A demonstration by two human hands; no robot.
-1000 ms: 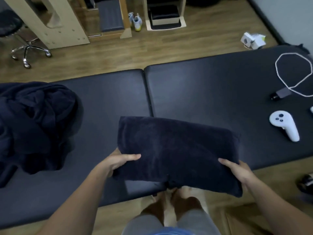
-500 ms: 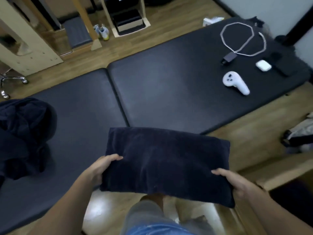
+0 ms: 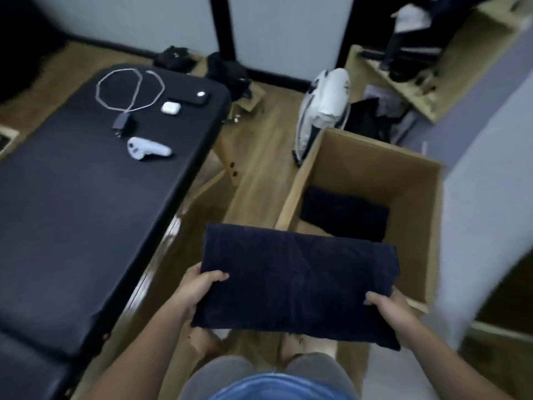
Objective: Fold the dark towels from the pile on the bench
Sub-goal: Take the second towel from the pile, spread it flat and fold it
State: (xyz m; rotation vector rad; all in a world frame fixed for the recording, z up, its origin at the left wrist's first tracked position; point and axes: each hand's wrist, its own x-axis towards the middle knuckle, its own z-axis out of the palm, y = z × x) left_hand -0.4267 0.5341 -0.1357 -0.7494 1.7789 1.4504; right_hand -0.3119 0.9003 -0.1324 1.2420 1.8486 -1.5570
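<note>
Folded towel (image 3: 297, 280), dark plush rectangle, between my left hand (image 3: 199, 287) and right hand (image 3: 393, 311), thumbs clamped on top; cardboard box (image 3: 415, 197) just beyond

The person wore a blue top (image 3: 282, 389), visible only as a strip at the lower edge, and grey shorts (image 3: 219, 373) covering both thighs. The left forearm (image 3: 150, 336) and right forearm (image 3: 432, 350) were bare (any sleeve ended out of view), like the left hand (image 3: 199, 287) and right hand (image 3: 389, 310).
</note>
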